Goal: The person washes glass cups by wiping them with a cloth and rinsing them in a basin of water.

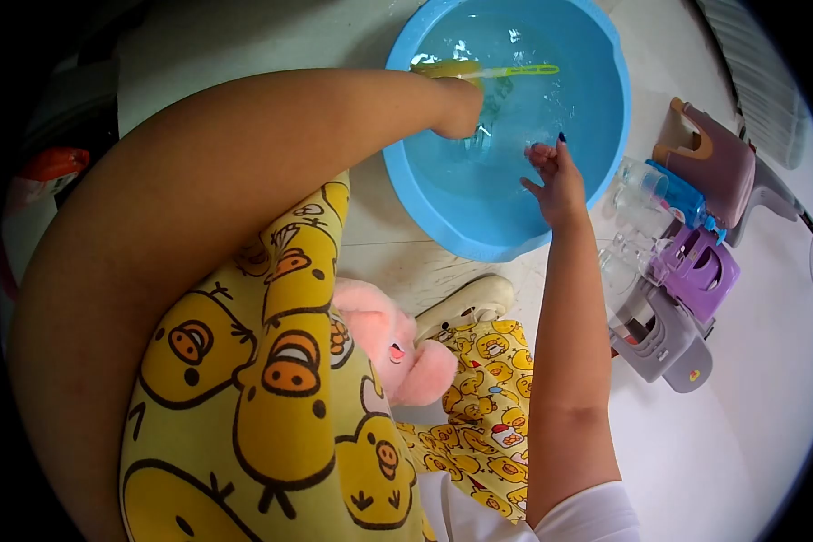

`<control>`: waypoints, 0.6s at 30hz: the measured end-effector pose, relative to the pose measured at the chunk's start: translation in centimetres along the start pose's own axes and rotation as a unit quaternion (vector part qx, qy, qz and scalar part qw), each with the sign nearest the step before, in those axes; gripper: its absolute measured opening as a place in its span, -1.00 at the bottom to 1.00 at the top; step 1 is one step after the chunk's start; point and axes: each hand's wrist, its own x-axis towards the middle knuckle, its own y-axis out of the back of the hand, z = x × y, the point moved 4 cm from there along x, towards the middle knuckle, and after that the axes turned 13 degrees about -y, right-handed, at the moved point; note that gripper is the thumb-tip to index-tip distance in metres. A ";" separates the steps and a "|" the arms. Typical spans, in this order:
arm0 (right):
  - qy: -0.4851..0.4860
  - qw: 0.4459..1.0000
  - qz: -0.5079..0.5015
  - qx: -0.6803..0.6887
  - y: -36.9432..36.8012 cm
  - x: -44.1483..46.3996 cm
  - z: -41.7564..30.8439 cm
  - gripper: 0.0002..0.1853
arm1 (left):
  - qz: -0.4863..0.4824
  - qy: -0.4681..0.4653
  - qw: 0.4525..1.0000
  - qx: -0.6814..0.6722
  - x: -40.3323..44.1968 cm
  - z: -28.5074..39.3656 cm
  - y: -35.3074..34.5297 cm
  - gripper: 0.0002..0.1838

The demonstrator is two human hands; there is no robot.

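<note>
A blue basin point(406, 172) of water stands on the floor in front of me. My left hand point(458, 108) reaches into its left side, wrist bent down. The fingers are hidden under or behind the wrist, beside a clear, glinting shape point(481, 135) that I cannot make out. Just beyond this hand lies a brush point(519, 70) with a yellow-green handle, its thicker end partly behind the hand. Over the basin's right part is my right hand point(556, 181), fingers apart and some bent, with nothing visible in them.
Right of the basin stand clear glass vessels point(625, 257), a blue pump bottle point(682, 194), and mauve point(718, 167), purple point(709, 275) and grey plastic pieces point(668, 348). Below the basin are a cream clog point(474, 300) and a pink plush item point(384, 339). Chick-print fabric point(244, 388) covers my lap.
</note>
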 end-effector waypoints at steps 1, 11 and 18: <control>-0.067 0.997 -0.008 -0.028 0.0 -0.2 -0.3 -0.52 | -0.003 -0.007 1.000 0.020 0.2 -0.1 -0.2 -0.72; -0.175 0.974 -0.004 -0.147 0.4 2.5 0.1 -0.60 | -0.022 -0.023 0.998 0.054 1.0 -0.9 -1.0 -0.67; -0.062 0.994 -0.048 -0.074 -0.6 1.3 0.1 -0.75 | 0.000 -0.011 1.000 0.009 0.4 -0.5 -0.5 -0.65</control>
